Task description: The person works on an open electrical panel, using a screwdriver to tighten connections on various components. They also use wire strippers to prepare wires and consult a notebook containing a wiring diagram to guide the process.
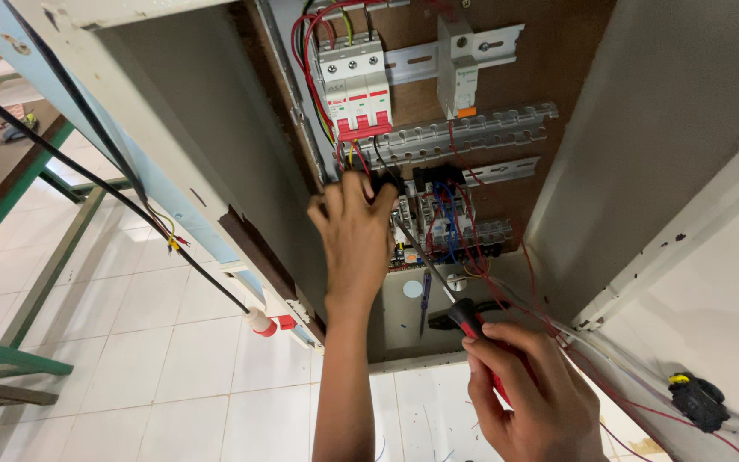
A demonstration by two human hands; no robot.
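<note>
The screwdriver, with a red and black handle and a long thin shaft, sits in the grip of the right hand, clenched round the handle below the open electrical cabinet. Its shaft slants up and to the left, and the tip ends among the contactor block low on the cabinet's back panel; whether the tip is seated in a screw cannot be told.

The left hand reaches up just left of that block, its fingertips pinched on a dark wire end at the block's top edge. Above the block runs a grey slotted wiring duct, and above that a white three-pole circuit breaker with red levers, beside a single white module on a metal rail. Red, blue and black wires tangle over and below the block and trail out to the lower right. A black cable crosses the cabinet's door to the left and ends at a red and white fitting. Further left stands a green-framed bench over the tiled floor.

The likely trouble lies at the tip: held far back on the handle at a slant, the shaft could skid off a terminal and nick nearby insulation or bridge two contacts. The pinched wire could also slip free, since the loose red leads crowd the same spot.
</note>
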